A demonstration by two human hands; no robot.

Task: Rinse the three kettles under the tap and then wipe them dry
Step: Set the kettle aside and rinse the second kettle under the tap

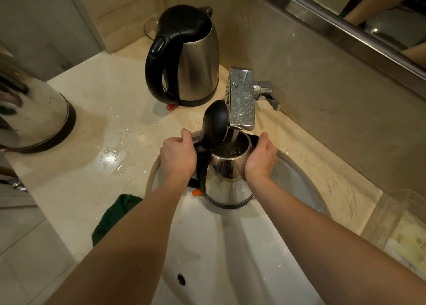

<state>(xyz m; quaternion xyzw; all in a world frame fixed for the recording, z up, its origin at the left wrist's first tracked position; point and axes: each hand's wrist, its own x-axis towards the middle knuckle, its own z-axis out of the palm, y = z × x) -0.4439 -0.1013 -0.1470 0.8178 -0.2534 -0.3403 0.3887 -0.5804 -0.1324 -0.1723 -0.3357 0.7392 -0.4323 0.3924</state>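
Note:
A steel kettle (227, 182) with a black handle and its black lid (215, 126) flipped up is held over the white sink (230, 247), under the chrome tap (242, 99). Water runs from the tap into its open mouth. My left hand (177, 153) grips the handle at the top. My right hand (261, 158) is curled around the right side of the body near the spout. A second steel kettle (184, 56) stands upright, lid down and wet, on the counter behind the sink. The third kettle (34, 115) stands at the left edge, partly cut off.
A dark green cloth (115, 215) lies on the wet marble counter (96, 129) left of the sink, partly under my left forearm. A clear plastic box (401, 226) sits at the right. A glass bowl (149, 31) stands behind the upright kettle. A mirror runs along the wall.

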